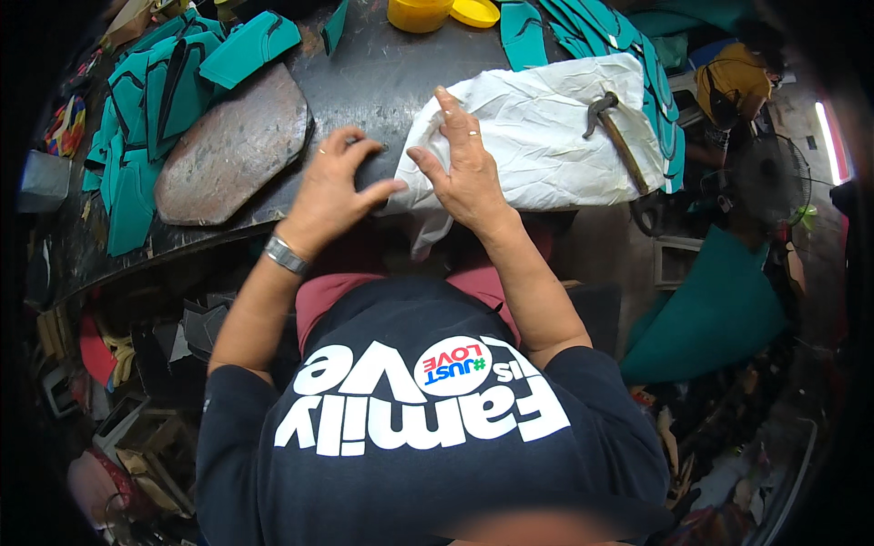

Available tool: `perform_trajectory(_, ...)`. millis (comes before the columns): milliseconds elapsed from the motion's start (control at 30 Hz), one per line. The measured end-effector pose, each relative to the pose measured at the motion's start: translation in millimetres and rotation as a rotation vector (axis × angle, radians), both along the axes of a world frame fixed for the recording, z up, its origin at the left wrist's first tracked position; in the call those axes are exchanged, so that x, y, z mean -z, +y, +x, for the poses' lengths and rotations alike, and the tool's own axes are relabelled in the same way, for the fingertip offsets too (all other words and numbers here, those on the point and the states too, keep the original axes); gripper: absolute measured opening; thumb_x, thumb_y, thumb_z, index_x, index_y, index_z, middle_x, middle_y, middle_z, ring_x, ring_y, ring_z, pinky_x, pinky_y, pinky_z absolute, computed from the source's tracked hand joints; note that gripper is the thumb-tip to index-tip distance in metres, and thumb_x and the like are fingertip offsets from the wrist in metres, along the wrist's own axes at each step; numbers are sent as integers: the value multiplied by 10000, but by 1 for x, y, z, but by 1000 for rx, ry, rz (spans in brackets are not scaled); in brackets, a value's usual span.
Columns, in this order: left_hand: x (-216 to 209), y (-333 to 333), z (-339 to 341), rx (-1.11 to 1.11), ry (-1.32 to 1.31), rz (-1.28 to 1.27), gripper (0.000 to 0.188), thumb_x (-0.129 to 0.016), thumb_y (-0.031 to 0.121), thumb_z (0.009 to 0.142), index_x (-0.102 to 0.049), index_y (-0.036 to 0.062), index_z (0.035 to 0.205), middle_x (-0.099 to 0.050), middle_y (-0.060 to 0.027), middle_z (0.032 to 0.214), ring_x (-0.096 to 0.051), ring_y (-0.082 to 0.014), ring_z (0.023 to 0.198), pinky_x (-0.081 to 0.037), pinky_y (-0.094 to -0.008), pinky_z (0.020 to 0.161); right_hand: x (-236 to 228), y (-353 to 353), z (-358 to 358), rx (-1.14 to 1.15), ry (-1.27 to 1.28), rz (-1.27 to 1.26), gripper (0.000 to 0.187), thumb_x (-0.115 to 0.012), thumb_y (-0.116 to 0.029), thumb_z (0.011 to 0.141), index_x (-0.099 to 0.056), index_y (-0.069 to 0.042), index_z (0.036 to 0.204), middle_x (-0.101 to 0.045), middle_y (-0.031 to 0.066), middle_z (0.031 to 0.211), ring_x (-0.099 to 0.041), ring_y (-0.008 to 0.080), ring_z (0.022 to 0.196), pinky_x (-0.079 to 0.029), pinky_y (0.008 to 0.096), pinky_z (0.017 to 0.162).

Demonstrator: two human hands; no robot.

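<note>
My left hand point(332, 193), with a metal watch on its wrist, is held over the dark tabletop point(353, 68). Its fingers are curved and apart, with nothing between them. At the left edge of a crumpled white cloth point(542, 123) is my right hand point(462, 168), fingers extended and thumb apart, holding nothing. Whether its side touches the cloth I cannot tell. A corner of the cloth hangs over the table's near edge. On the cloth's right part lies a hammer point(623, 146) with a dark curved head and a wooden handle.
A flat brownish stone slab point(238, 146) lies left of my hands. Teal cut pieces point(164, 96) are heaped beyond it; more teal pieces point(660, 100) fan out behind the cloth. A yellow tub point(419, 14) stands at the back. A fan point(772, 177) and another person point(736, 82) are at right.
</note>
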State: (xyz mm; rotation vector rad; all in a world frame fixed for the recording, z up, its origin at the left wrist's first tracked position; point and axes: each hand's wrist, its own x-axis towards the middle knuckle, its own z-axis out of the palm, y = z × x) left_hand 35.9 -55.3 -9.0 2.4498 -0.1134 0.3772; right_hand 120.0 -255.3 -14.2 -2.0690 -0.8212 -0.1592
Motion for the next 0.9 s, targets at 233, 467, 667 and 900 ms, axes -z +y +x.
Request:
perform_trajectory(233, 7, -24, 7, 15, 109, -482, 175, -709, 151, 892, -573, 42, 878, -617, -51, 893, -570, -147, 760, -465, -277, 741, -28, -10, 42, 7, 68, 29, 773, -735, -288, 900, -344, -122, 1545, -535, 195, 1314, -586, 242, 961, -530, 339, 779)
perform_trajectory(467, 16, -12, 39, 74, 242, -1368, 122, -629, 149, 986, -530, 77, 989, -611, 21, 888, -558, -53, 795, -458, -205, 709, -63, 23, 176, 8, 140, 19, 539, -512, -536, 989, -663, -124, 1303, -622, 164, 1285, -607, 250, 1038, -498, 356, 884)
perform_trajectory(667, 8, 3, 33, 219, 595, -1331, 542, -773, 96, 845, -485, 10, 1296, -695, -84, 997, -656, -121, 898, -509, -250, 817, -72, 90, 258, 192, -53, -545, 606, -382, -630, 1002, -667, -199, 1318, -659, 169, 1281, -582, 324, 1246, -462, 407, 1007)
perform_trajectory(900, 14, 6, 46, 307, 692, -1276, 356, -701, 91, 854, -640, -6, 1191, -705, -37, 1045, -653, -103, 944, -531, -263, 839, -75, 112, 254, 195, -103, -854, 593, -350, -582, 1029, -695, -126, 1185, -681, 154, 1130, -604, 282, 1065, -474, 387, 882)
